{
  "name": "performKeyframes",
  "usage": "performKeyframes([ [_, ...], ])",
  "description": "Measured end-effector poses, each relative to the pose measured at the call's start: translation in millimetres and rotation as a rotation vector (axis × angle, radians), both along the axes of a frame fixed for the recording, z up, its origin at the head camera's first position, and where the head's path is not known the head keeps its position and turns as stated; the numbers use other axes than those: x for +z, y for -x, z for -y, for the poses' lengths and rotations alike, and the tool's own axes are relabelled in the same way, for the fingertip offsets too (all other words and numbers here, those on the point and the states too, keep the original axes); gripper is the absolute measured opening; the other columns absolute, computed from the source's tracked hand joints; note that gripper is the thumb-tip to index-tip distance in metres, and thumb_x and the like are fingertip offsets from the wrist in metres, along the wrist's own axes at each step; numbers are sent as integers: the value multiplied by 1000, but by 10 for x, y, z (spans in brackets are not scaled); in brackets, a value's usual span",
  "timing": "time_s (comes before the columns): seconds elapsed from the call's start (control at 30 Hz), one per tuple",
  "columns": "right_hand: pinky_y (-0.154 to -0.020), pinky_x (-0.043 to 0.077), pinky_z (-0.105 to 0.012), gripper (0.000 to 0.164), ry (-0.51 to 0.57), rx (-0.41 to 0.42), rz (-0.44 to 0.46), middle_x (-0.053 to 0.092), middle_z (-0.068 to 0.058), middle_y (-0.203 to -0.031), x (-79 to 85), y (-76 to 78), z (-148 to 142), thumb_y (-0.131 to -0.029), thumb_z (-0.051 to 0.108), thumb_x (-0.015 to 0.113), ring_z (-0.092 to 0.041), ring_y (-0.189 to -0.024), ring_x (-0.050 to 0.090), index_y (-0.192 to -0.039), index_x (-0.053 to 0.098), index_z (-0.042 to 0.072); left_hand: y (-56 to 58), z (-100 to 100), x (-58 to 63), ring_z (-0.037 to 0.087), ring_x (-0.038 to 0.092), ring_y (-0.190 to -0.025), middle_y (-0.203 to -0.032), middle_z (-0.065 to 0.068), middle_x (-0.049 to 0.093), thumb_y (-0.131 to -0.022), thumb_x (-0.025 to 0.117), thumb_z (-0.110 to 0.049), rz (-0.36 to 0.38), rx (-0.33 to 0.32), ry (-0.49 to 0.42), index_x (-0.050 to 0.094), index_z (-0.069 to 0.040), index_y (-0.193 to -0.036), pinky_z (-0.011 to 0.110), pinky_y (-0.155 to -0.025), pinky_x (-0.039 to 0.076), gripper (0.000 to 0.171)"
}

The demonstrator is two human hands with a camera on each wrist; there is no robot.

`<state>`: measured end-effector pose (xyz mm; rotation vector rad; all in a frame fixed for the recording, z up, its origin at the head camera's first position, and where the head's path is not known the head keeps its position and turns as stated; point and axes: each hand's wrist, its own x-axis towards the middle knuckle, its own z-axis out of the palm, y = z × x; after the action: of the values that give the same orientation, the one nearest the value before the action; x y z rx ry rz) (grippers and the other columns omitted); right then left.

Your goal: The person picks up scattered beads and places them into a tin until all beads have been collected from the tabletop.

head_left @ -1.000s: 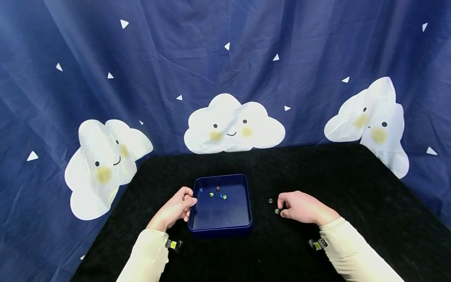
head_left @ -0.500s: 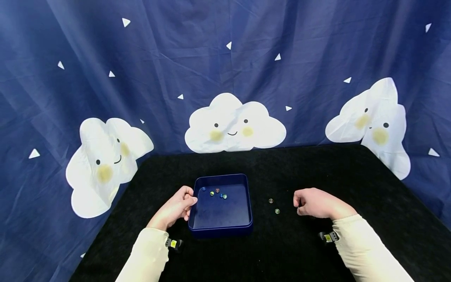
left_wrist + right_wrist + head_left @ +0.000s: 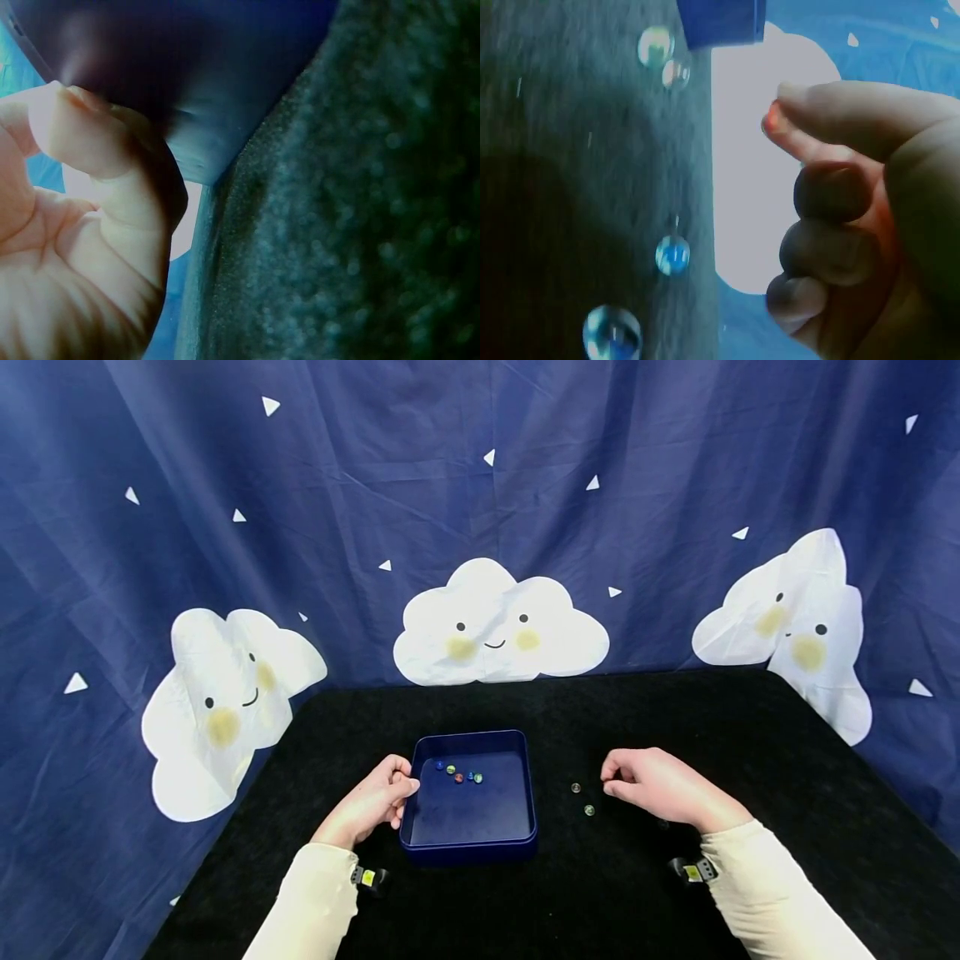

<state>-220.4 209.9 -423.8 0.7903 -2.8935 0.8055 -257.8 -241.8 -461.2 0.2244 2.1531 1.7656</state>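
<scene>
On the black tabletop sits a dark blue square box (image 3: 472, 827) holding several small glass marbles, among them a red one (image 3: 459, 778) and a green one (image 3: 478, 778). My left hand (image 3: 375, 800) grips its left wall, thumb at the rim; the left wrist view shows the fingers (image 3: 82, 135) against the wall. My right hand (image 3: 660, 783) is held over the table right of the box. Between its thumb and index finger, in the right wrist view, it pinches a small orange-red marble (image 3: 772, 118). Two loose marbles lie between that hand and the box, one clear (image 3: 576, 788) and one greenish (image 3: 589, 810).
Two more marbles with blue in them, one small (image 3: 673, 256) and one larger in view (image 3: 612, 334), lie on the cloth below the right hand. A black cloth (image 3: 600, 893) covers the table. Behind it hangs a blue curtain (image 3: 337, 485) with white clouds.
My right hand moved right, away from the two loose marbles, then partway back left. In the box the red marble rolled nearer and a blue one rolled right. My left hand stayed put.
</scene>
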Motion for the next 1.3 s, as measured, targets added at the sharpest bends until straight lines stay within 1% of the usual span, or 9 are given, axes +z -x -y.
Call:
performKeyframes([
  [0.13,-59,43,-25,11,44,35,-52,47,18,-65,9,-17,155,-93,20,71,0,-56,46,-95,65,28,-5,8,0,15,46,-55,-73,4,46,-99,57,-10,1,11,8,35,-1,-117,24,-46,42,29],
  [0.23,-59,44,-25,9,63,55,-69,47,18,-65,10,-30,262,-94,20,70,0,-56,46,-98,66,27,-11,15,-4,14,47,-55,-73,4,46,-99,57,-9,3,16,11,35,0,-117,23,-46,42,30],
  [0.37,-63,46,-25,13,75,82,-72,48,19,-65,8,-49,388,-95,19,69,1,-57,47,-101,65,30,-23,16,2,14,47,-56,-74,4,46,-98,57,-9,0,8,9,35,1,-117,23,-46,42,31],
  [0.43,-64,47,-25,15,76,98,-65,48,19,-66,8,-61,452,-96,18,68,1,-58,48,-103,65,31,-23,14,5,14,47,-56,-74,4,46,-98,57,-10,0,10,8,35,1,-117,23,-46,43,31],
  [0.53,-66,48,-26,13,65,131,-63,47,19,-67,8,-76,556,-96,18,67,0,-60,48,-105,66,28,-22,11,7,13,47,-55,-75,5,46,-98,57,-9,0,10,10,35,1,-117,23,-46,43,31],
  [0.73,-64,45,-24,10,17,194,-100,44,20,-67,-6,-82,759,-97,20,66,0,-60,46,-107,67,25,-23,-2,24,13,48,-55,-76,5,47,-98,57,-10,3,15,13,36,0,-117,23,-46,44,30],
  [0.93,-63,45,-25,10,-9,202,-126,47,20,-67,-9,-71,890,-97,23,67,-1,-62,48,-106,68,25,-25,-13,27,13,48,-55,-76,6,47,-98,58,-9,-3,2,7,35,2,-118,23,-45,43,32],
  [1.17,-63,45,-25,9,-46,194,-148,48,20,-69,-16,-64,948,-95,25,68,-1,-63,49,-105,67,26,-35,-18,37,13,47,-56,-78,7,46,-99,58,-9,-7,-4,6,35,1,-118,23,-45,43,31],
  [1.3,-60,44,-25,11,-62,189,-134,47,19,-66,2,-65,950,-95,27,69,-1,-60,48,-106,68,25,-29,-21,36,13,47,-55,-77,6,46,-99,58,-8,-4,4,9,35,1,-117,23,-45,43,31],
])
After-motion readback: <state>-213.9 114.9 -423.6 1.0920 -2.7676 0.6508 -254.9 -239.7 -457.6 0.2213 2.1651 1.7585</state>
